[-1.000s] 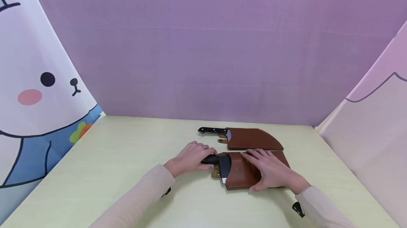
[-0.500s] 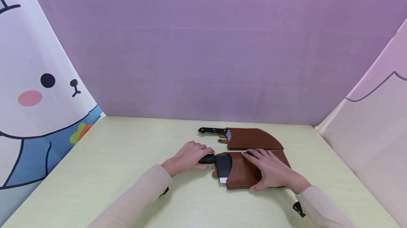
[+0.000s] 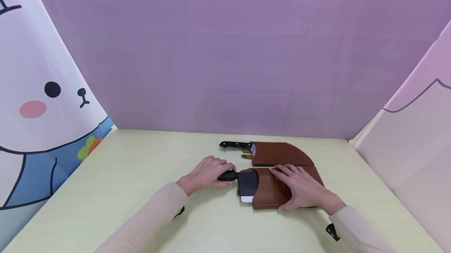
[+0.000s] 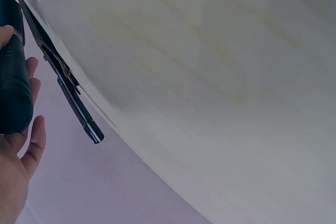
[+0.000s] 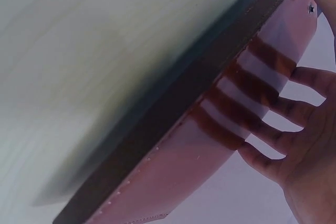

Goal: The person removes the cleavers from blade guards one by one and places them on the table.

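Observation:
In the head view my left hand (image 3: 208, 172) grips the black handle (image 3: 228, 175) of a cleaver. Its dark blade (image 3: 248, 184), pale along the lower edge, shows partly outside a brown leather sheath (image 3: 263, 196); the rest is hidden inside. Spread across that sheath, my right hand (image 3: 303, 187) holds it, thumb at the near edge and fingers toward the far edge. The right wrist view shows those fingertips (image 5: 247, 153) against the glossy leather. In the left wrist view, the thick handle (image 4: 14, 93) lies in my fingers.
Just behind lies a second knife with a black riveted handle (image 3: 235, 145), its blade mostly inside another brown sheath (image 3: 282, 154). The pale tabletop (image 3: 148, 159) ends at a purple backdrop (image 3: 225, 69). Printed cloth panels (image 3: 42, 135) flank it.
My left hand has drawn the cleaver slightly to the left, exposing more of the blade. The sheath's strap tab is now mostly covered. My right hand and sheath have barely moved.

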Motion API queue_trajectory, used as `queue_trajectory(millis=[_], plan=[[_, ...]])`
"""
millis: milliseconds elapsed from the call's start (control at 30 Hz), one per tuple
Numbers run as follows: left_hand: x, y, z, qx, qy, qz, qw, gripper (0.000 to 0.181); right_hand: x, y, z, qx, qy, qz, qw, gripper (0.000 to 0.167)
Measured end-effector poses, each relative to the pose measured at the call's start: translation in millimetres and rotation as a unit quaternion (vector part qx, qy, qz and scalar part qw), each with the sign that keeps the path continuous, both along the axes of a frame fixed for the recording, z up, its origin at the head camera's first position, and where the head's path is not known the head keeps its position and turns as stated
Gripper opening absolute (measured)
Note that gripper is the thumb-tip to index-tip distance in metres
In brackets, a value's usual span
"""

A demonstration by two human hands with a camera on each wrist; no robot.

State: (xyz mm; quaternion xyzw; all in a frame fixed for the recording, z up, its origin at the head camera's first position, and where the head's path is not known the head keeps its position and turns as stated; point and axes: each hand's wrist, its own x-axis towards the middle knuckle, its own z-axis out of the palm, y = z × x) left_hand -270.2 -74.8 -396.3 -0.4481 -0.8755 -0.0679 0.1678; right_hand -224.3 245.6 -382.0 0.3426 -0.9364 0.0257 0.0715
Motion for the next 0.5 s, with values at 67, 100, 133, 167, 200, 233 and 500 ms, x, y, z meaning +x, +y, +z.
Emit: queue_trajectory(millis=[67,100,133,167,200,233,500], plan=[[-0.3,-0.9,-0.6,-0.002,-0.002,0.002,1.0000,0.033,0.1,0.2,-0.1,0.001,-0.003,-0.002,1.0000,0.106],[-0.2,-1.4,-0.6,-0.004,-0.004,0.004,1.0000,0.033,0.1,0.3,-0.2,0.001,-0.005,-0.003,1.0000,0.106],[-0.2,-1.8,-0.6,-0.005,-0.006,0.005,1.0000,0.033,0.0,0.4,-0.3,0.001,-0.006,-0.003,1.0000,0.106],[-0.1,-2.3,-0.4,-0.006,-0.008,0.005,0.9999,0.034,0.0,0.6,-0.3,0.001,-0.006,-0.003,1.0000,0.106],[-0.1,-2.9,-0.4,-0.007,-0.009,0.006,0.9999,0.034,0.0,0.8,-0.4,0.001,-0.007,-0.003,1.0000,0.106],[-0.1,-3.4,-0.3,-0.008,-0.010,0.007,0.9999,0.034,0.0,0.9,-0.4,0.000,-0.007,-0.002,1.0000,0.106],[-0.7,-8.1,0.6,-0.006,-0.011,0.013,0.9998,0.034,-1.6,3.4,-0.3,0.002,-0.006,-0.001,1.0000,0.107]])
